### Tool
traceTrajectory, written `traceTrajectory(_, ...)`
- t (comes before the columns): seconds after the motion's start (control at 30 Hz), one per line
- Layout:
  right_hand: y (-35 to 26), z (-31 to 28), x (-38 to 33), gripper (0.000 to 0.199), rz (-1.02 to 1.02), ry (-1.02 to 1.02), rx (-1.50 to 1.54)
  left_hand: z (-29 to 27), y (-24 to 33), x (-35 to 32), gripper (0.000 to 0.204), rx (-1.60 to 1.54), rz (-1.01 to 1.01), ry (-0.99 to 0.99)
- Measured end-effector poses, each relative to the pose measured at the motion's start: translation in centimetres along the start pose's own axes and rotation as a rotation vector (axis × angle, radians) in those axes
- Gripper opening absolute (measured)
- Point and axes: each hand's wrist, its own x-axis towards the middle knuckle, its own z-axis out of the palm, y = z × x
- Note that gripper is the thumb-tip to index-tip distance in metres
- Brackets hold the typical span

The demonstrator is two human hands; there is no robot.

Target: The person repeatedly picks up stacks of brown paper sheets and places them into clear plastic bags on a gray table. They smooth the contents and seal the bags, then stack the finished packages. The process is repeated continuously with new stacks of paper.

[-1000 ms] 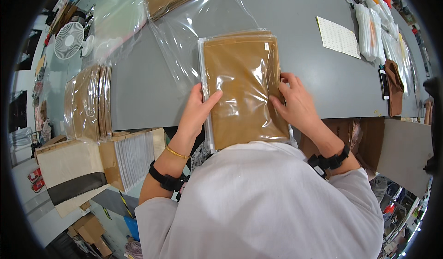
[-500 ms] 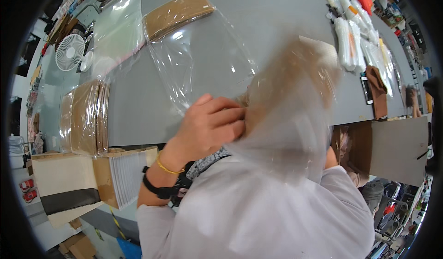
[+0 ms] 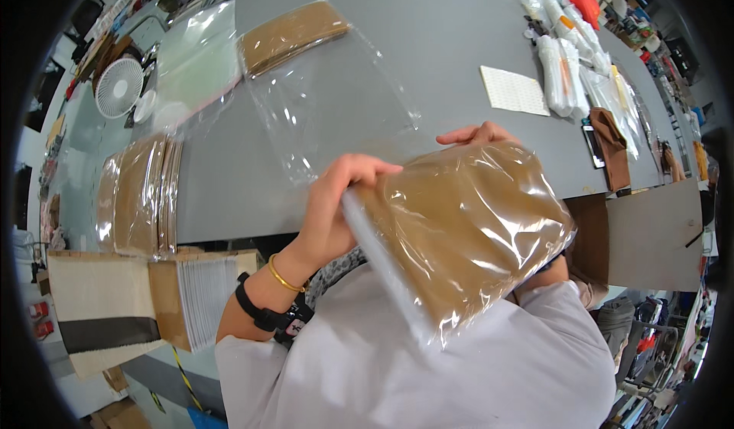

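Observation:
A clear plastic bag with a flat brown piece inside is held up tilted in front of my chest, its film wrinkled and shiny. My left hand grips its left edge, the thumb side up and some fingers hidden behind the film. At the far edge, my right hand closes on the bag, mostly covered by it. Beyond my hands on the grey table lies another clear bag, with a brown piece at its far end.
At the left table edge stand several bagged brown pieces. Behind them are a pile of clear bags and a white fan. To the right lie a white sheet, white bundles, a phone and a brown cloth.
The bagged brown piece, blurred and raised on the right earlier, has come down and turned its broad face up. My right hand now shows at its far edge, and the white sheet is uncovered.

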Motion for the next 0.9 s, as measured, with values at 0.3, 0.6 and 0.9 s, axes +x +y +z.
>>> traceTrajectory(0.3, 9.1, -0.1, -6.2, 0.054, 0.631, 0.371, 0.208, -2.7, -5.7, -1.5, 0.042, 0.669, -0.765, -0.344)
traceTrajectory(0.6, 6.3, 2.9, -5.6, 0.056, 0.578, 0.258, 0.344, -7.2, -13.4, 3.4, 0.029, 1.381, -0.071, -0.115)
traceTrajectory(0.9, 10.9, 3.6, -1.7, 0.052, 0.454, 0.249, 0.488, -7.5, -12.6, 2.6, 0.030, 1.295, 0.068, 0.049)
